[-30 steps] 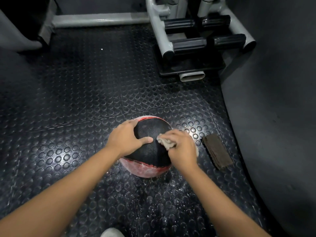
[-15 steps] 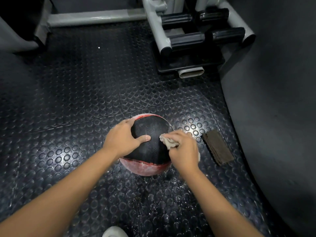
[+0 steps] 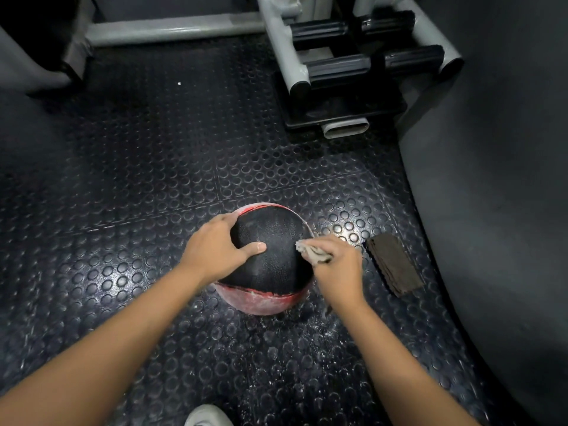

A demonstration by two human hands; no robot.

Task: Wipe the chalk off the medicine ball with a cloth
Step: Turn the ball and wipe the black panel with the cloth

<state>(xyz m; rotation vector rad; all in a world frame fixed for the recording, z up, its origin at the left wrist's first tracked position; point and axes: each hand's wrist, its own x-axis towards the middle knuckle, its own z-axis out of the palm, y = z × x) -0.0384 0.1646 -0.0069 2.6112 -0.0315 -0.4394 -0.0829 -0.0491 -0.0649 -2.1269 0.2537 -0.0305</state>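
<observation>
A black and red medicine ball (image 3: 270,256) sits on the studded rubber floor, with white chalk smears on its lower red band. My left hand (image 3: 212,250) lies spread over the ball's left side, thumb stretched across the black top. My right hand (image 3: 336,269) grips a crumpled pale cloth (image 3: 312,253) and presses it against the ball's right side. The fingers hide most of the cloth.
A dark folded cloth (image 3: 393,264) lies on the floor right of the ball. A grey gym machine base (image 3: 332,72) with black foot pads stands behind. A large dark curved surface (image 3: 491,179) fills the right. White chalk dust speckles the floor (image 3: 276,348) in front. A shoe tip (image 3: 206,416) shows below.
My right hand with the cloth has slid from the ball's upper middle toward its right side and slightly down. My left hand stays in place on the ball.
</observation>
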